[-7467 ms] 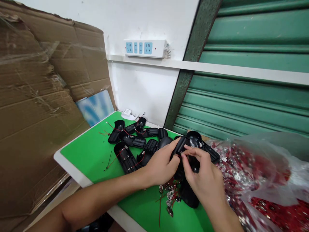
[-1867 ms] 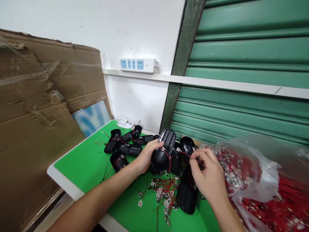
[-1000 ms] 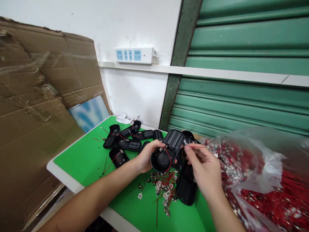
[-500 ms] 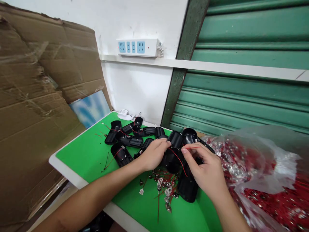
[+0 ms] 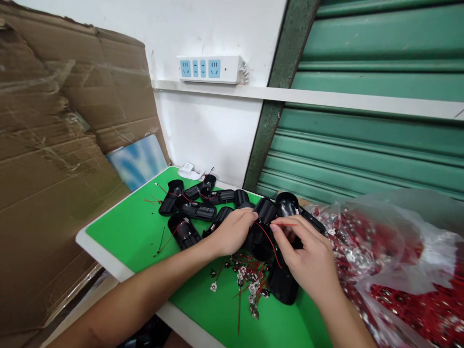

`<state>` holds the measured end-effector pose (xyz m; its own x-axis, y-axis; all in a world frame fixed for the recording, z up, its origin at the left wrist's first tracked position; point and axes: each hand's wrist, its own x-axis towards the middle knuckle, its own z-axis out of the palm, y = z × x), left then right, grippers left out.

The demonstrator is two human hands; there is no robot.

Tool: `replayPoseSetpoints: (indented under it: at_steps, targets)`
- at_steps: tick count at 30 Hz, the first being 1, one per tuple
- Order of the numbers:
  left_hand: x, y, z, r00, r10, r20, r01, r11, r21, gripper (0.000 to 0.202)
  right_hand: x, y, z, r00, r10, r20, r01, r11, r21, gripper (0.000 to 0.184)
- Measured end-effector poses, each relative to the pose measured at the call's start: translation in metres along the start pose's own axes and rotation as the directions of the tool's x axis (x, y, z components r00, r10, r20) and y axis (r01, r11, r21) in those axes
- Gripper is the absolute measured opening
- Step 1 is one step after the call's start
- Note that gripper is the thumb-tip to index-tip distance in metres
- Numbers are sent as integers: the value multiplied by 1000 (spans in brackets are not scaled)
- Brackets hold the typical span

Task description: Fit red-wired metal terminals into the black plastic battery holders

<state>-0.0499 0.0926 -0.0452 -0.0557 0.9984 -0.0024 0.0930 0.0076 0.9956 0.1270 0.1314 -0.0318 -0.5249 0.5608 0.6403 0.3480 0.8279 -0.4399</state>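
Note:
My left hand [image 5: 237, 229] is closed on the left side of a black plastic housing [image 5: 261, 244], thumb and finger near its upper end. A thin red wire [image 5: 268, 236] curves down across that housing. Over its right side, my right hand [image 5: 304, 244] pinches another red wire [image 5: 286, 224] between thumb and forefinger, close to a small metal part at the housing's neck. Below the hands lies a pile of metal contact pieces with red wires [image 5: 250, 280]. Another black housing [image 5: 282, 285] rests under my right hand, partly covered by it.
Several black housings [image 5: 197, 210] with red wires lie at the back left of the green table [image 5: 123, 232]. Clear plastic bags [image 5: 398, 251] of red-wired metal parts stand at the right. Cardboard [image 5: 65, 169] rises on the left; a socket strip [image 5: 210, 69] is on the wall behind.
The whole view has shifted slightly. Both hands stay at the same housing, and the right fingers have moved only a little along the neck.

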Motion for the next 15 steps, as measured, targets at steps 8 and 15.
replayPoseSetpoints:
  at_steps: [8,15]
  targets:
    - [0,3,1,1000,-3,-8,3,1000,14,27,-1,2,3,1000,7,-1,-7,1000,-13,5]
    - [-1,3,0,999,-33,14,32,998,57,28,0,1,4,1000,-13,-29,13,1000,-17,5]
